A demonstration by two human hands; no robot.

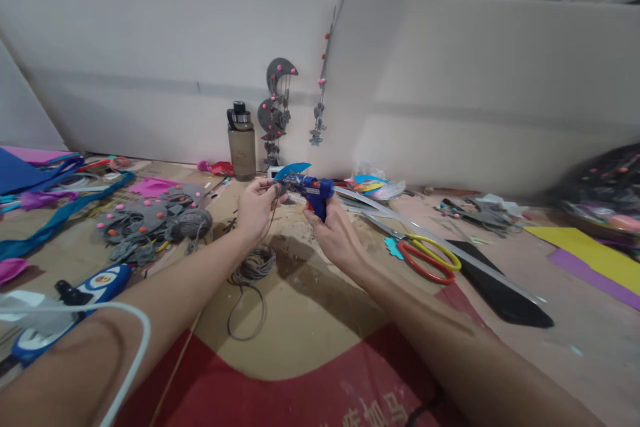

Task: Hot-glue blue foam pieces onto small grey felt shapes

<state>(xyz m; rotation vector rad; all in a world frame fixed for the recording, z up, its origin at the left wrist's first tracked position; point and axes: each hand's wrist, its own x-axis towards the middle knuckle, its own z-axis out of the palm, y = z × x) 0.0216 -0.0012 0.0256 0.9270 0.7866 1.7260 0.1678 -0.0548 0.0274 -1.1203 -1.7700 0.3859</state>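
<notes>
We judge the blue plastic glue gun (314, 185) light, stiff — right hand (337, 230) gripping its handle (317, 204); left hand (255, 209) pinching grey material (279, 191).

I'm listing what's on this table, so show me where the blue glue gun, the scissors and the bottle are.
Blue glue gun (315, 191), head view: on its body, above the grip.
Scissors (411, 237), head view: on the yellow handle, near the pivot.
Bottle (242, 152), head view: middle of its body.
</notes>
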